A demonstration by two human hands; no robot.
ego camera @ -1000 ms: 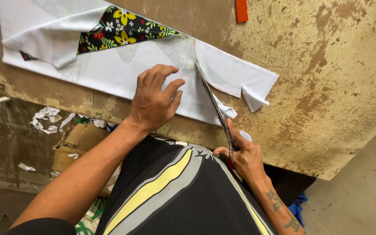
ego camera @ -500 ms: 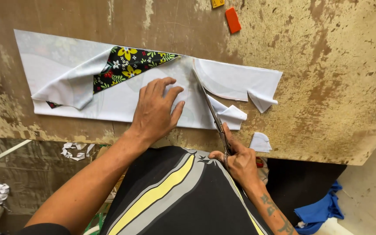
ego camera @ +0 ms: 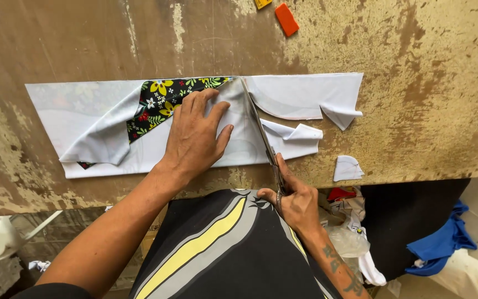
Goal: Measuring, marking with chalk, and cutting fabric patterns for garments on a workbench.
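Mid-frame on the worn tabletop (ego camera: 416, 111), the white fabric (ego camera: 300, 94) with its floral lining (ego camera: 159, 105) looks light, limp and prone to sliding. The left hand (ego camera: 195, 138) presses it flat, fingers spread. The right hand (ego camera: 297, 202) is closed around the scissors (ego camera: 261, 133), blades parted in the cloth.

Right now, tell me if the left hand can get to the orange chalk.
Probably yes: the left hand lies flat on the white fabric, and only bare table separates it from the orange chalk.
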